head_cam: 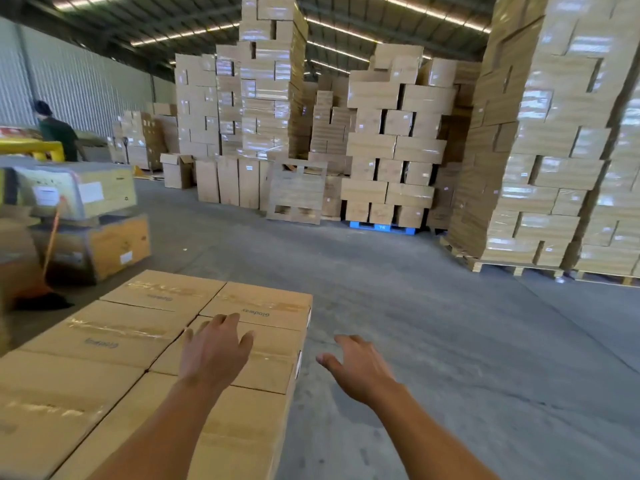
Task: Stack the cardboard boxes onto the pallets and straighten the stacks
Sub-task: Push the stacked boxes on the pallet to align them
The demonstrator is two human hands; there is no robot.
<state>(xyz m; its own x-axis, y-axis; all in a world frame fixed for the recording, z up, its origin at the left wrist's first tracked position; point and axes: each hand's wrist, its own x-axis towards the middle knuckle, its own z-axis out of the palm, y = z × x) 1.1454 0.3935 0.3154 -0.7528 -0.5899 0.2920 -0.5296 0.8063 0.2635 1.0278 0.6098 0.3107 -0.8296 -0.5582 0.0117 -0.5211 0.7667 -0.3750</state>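
Observation:
A low stack of taped cardboard boxes (114,334) fills the lower left, laid two across, tops flush. My left hand (214,348) reaches over the top of the right-hand middle box (273,358), fingers spread, holding nothing. My right hand (356,368) hovers open past the stack's right edge, above the concrete floor and apart from the box. Whatever the stack stands on is hidden.
Tall wrapped box stacks on wooden pallets (554,140) stand at right. More stacks rise at the back, one on a blue pallet (381,227). A wooden pallet (298,192) leans upright there. Crates (100,247) sit at left; a person (57,131) stands far left. Grey floor (415,306) lies between.

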